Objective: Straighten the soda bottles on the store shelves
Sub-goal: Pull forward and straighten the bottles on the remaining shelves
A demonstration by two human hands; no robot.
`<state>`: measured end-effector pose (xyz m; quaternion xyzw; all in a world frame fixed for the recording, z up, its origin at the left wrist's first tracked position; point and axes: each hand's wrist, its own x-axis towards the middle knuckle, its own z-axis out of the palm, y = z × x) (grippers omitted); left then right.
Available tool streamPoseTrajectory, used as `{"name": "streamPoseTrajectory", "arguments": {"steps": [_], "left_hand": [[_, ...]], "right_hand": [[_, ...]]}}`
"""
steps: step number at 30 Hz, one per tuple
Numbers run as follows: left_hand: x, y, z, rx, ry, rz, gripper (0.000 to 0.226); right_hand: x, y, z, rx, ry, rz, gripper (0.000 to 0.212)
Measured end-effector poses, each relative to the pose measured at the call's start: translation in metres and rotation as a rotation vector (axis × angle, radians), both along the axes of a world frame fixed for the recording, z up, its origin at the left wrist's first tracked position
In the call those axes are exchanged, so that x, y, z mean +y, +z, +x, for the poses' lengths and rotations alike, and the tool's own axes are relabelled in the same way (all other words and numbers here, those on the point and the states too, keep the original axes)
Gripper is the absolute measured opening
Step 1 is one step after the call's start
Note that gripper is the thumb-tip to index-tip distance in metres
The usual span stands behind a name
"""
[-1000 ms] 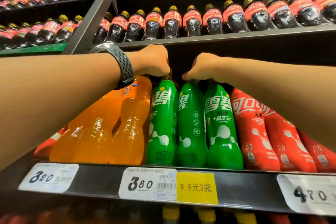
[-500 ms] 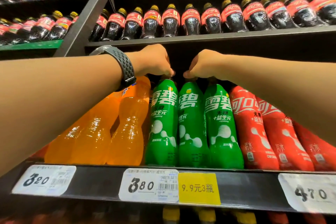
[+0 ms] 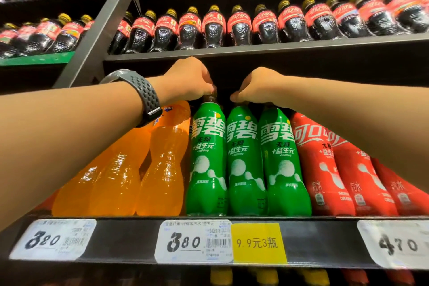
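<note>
Left hand (image 3: 188, 81) and right hand (image 3: 257, 87) grip neighbouring bottle tops on a black metal shelf (image 3: 325, 241).
Beside translucent orange plastic soda bottles (image 3: 162, 158), left fingers curl round the cap of the leftmost green plastic soda bottle (image 3: 206, 160); right fingers curl over the middle green bottle (image 3: 242, 165) (its cap hidden); red-wrapped bottles (image 3: 320, 165) stand further right.
</note>
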<state>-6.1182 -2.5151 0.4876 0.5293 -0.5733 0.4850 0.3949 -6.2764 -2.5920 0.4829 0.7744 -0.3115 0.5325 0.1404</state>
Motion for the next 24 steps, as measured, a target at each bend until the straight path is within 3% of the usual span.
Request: {"name": "streamPoseTrajectory", "arguments": {"steps": [12,24], "left_hand": [[-0.007,-0.008,-0.006,-0.054,0.092,-0.078,0.024],[0.004,-0.007,-0.01,-0.034,0.115,-0.042,0.033]], "right_hand": [[-0.002,0.002,0.0,0.049,-0.051,-0.031,0.048],[0.003,0.011,0.001,0.034,-0.185,-0.324,0.037]]}}
